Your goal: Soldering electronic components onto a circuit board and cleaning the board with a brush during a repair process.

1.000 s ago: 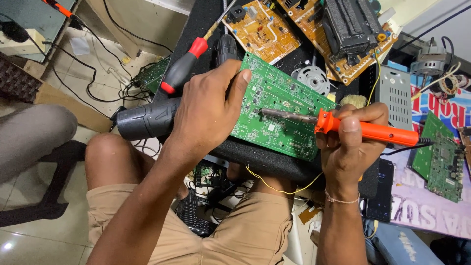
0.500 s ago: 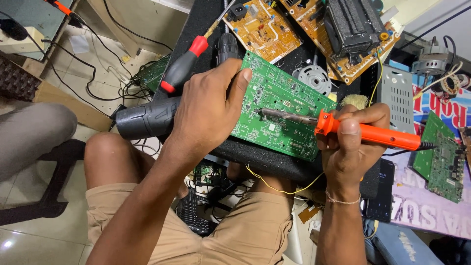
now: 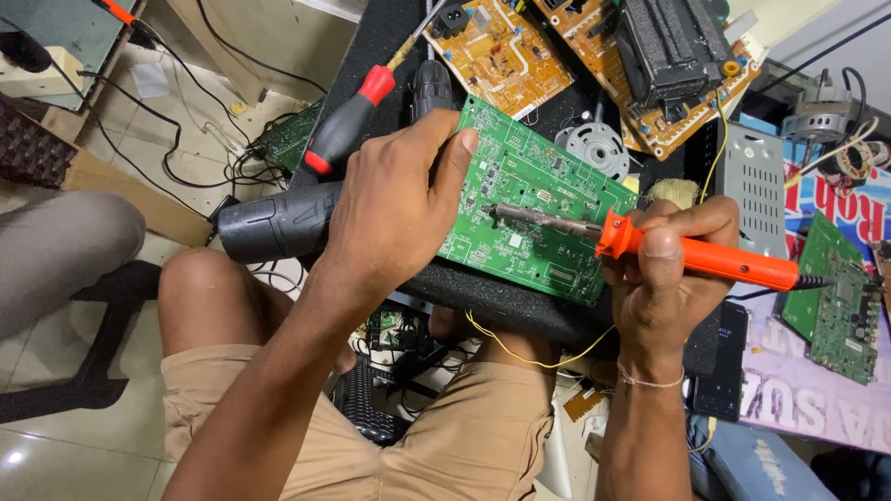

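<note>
A green circuit board (image 3: 548, 209) lies tilted on a black padded surface (image 3: 501, 297) over my lap. My left hand (image 3: 394, 209) rests on the board's left edge, fingers curled over it and pressing it down. My right hand (image 3: 664, 278) grips the orange handle of a soldering iron (image 3: 691, 257). Its metal tip reaches left and touches the board near the middle, close to my left fingertips.
A red-and-black screwdriver (image 3: 351, 121) and a black cylindrical tool (image 3: 278, 223) lie left of the board. Tan circuit boards (image 3: 501, 51), a black component (image 3: 673, 46) and a round metal part (image 3: 599, 148) sit behind. Another green board (image 3: 840, 297) and a phone (image 3: 719, 371) are right. Cables cover the floor.
The soldering iron has shifted slightly on the board; my hands otherwise keep their places.
</note>
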